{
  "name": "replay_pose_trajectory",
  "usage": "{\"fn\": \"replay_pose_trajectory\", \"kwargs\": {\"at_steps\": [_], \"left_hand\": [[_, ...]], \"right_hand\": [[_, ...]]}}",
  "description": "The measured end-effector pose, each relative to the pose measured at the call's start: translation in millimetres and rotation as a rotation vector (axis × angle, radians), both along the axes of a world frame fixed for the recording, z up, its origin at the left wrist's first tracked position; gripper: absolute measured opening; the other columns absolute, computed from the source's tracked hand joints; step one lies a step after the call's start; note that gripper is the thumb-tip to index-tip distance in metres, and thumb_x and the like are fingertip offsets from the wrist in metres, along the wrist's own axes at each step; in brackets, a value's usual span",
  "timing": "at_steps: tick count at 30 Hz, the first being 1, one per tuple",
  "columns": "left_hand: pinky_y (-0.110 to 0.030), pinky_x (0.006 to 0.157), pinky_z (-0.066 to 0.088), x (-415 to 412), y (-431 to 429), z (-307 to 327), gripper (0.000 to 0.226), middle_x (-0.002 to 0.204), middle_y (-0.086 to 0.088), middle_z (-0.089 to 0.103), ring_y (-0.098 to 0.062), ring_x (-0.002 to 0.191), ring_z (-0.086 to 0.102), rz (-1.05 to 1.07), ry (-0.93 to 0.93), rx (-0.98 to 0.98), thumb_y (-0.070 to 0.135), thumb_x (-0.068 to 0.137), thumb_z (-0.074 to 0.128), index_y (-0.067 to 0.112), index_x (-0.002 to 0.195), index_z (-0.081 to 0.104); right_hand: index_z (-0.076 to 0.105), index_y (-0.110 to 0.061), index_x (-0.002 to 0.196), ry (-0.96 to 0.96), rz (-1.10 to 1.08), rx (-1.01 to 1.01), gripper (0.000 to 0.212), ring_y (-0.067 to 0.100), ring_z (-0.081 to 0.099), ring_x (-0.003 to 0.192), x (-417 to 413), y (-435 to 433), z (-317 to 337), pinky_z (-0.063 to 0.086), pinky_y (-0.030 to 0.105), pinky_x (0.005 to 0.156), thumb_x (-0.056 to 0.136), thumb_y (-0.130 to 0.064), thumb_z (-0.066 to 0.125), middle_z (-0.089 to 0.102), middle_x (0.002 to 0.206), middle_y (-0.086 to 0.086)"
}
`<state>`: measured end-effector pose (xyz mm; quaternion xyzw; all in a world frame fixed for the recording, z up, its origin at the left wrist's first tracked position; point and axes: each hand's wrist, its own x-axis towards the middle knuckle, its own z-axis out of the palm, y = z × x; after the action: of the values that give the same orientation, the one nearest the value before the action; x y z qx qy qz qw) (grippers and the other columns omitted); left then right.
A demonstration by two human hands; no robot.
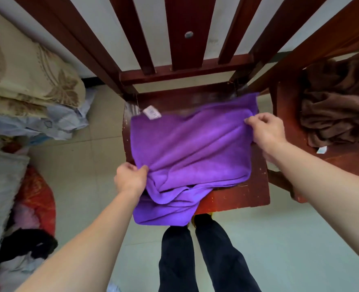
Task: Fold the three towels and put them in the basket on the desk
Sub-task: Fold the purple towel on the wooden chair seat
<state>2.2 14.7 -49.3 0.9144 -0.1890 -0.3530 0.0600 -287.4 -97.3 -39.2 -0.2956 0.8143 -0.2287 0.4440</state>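
Note:
A purple towel [191, 148] lies spread and wrinkled over the seat of a dark red wooden chair [233, 199], its near-left part hanging over the front edge. A white label [152, 112] shows at its far left corner. My left hand [130, 178] pinches the towel's near-left edge. My right hand [265, 129] pinches the right edge, lifting a fold. A crumpled brown towel [334, 110] sits on a second red wooden seat to the right. No basket is in view.
The chair's slatted back [185, 39] rises straight ahead. Piled bedding and pillows [26, 81] fill the left side, with red and black cloth [35, 207] heaped on the tiled floor. My legs in dark trousers [195, 256] stand just before the chair.

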Motion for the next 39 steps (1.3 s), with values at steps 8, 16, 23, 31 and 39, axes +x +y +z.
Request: {"fn": "replay_pose_trajectory", "kwargs": {"at_steps": [8, 16, 23, 31, 39], "left_hand": [[-0.037, 0.09, 0.048, 10.8, -59.1, -13.5, 0.053, 0.109, -0.012, 0.065, -0.03, 0.101, 0.062, 0.146, 0.017, -0.207, 0.039, 0.067, 0.082, 0.012, 0.104, 0.056], [-0.034, 0.062, 0.043, 29.6, -91.6, -32.0, 0.033, 0.059, -0.002, 0.051, -0.019, 0.064, 0.049, 0.201, 0.259, -0.298, 0.024, 0.061, 0.076, 0.02, 0.057, 0.044], [-0.033, 0.08, 0.046, 9.9, -51.1, -13.4, 0.037, 0.083, -0.009, 0.064, -0.026, 0.08, 0.06, 0.11, -0.027, -0.25, 0.045, 0.073, 0.076, 0.014, 0.077, 0.055], [-0.043, 0.068, 0.055, -36.4, 51.8, -1.1, 0.047, 0.063, -0.005, 0.058, -0.036, 0.067, 0.061, 0.153, 0.286, 0.133, 0.053, 0.048, 0.076, 0.017, 0.062, 0.05], [-0.016, 0.035, 0.044, 5.6, 11.8, 18.6, 0.024, 0.064, -0.004, 0.06, -0.011, 0.036, 0.055, 0.464, 0.607, -0.028, -0.006, 0.085, 0.063, 0.014, 0.074, 0.052]], "right_hand": [[0.063, -0.022, 0.103, -0.206, -0.068, 0.239, 0.035, 0.014, 0.055, 0.076, 1.6, -2.8, -16.0, 0.039, 0.025, 0.06, 0.077, -0.039, 0.079, 0.06, 0.086, -0.004], [0.064, -0.02, 0.059, 0.067, -0.039, 0.068, 0.03, 0.022, 0.066, 0.071, -0.4, -34.4, -15.1, 0.055, 0.034, 0.066, 0.079, -0.041, 0.071, 0.068, 0.074, 0.0], [0.056, -0.018, 0.125, 0.362, 0.011, 0.108, 0.048, 0.028, 0.059, 0.112, -0.1, 9.9, -3.3, 0.042, 0.031, 0.092, 0.086, -0.043, 0.067, 0.064, 0.119, 0.007], [0.064, -0.01, 0.085, -0.055, -0.454, 0.498, 0.044, 0.029, 0.064, 0.076, 38.3, 137.6, -11.1, 0.048, 0.038, 0.069, 0.067, -0.047, 0.082, 0.069, 0.085, 0.012], [0.06, -0.013, 0.087, -0.188, -0.574, 0.325, 0.006, 0.016, 0.053, 0.059, 6.5, 93.4, 7.6, 0.052, 0.027, 0.053, 0.091, -0.017, 0.06, 0.057, 0.074, 0.006]]}}
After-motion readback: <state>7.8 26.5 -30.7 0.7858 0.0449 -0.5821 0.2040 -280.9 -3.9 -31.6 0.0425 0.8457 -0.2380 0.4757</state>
